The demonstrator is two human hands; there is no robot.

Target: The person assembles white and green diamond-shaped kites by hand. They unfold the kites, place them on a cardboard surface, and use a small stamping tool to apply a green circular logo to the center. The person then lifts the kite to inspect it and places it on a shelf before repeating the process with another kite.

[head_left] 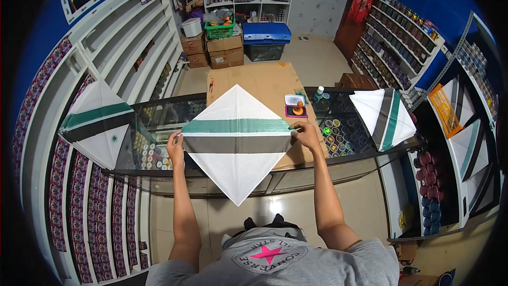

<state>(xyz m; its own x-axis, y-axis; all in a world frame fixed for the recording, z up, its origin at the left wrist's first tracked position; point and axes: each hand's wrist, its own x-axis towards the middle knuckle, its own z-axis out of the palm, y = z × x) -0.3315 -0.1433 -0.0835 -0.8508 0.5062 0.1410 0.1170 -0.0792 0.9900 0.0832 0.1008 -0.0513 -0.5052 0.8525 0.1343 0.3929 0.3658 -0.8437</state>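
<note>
A white diamond-shaped kite (pixel 236 164) with a green band and a dark grey band across it is held up in front of me, over the near edge of the counter. My left hand (pixel 175 145) pinches its left corner. Its right corner is between the fingers of my right hand (pixel 306 135). Just beyond my right hand, an orange-handled stamp (pixel 298 108) stands on an ink pad (pixel 294 99) with its lid open. The kite hides part of the cardboard sheet (pixel 259 77) behind it.
A stack of striped kites (pixel 98 108) lies at the counter's left end, another kite stack (pixel 383 119) at its right. Small round containers (pixel 338 132) and a small bottle (pixel 319 91) are right of the cardboard. Shelves (pixel 114 47) line the left wall; boxes (pixel 225 50) stand beyond.
</note>
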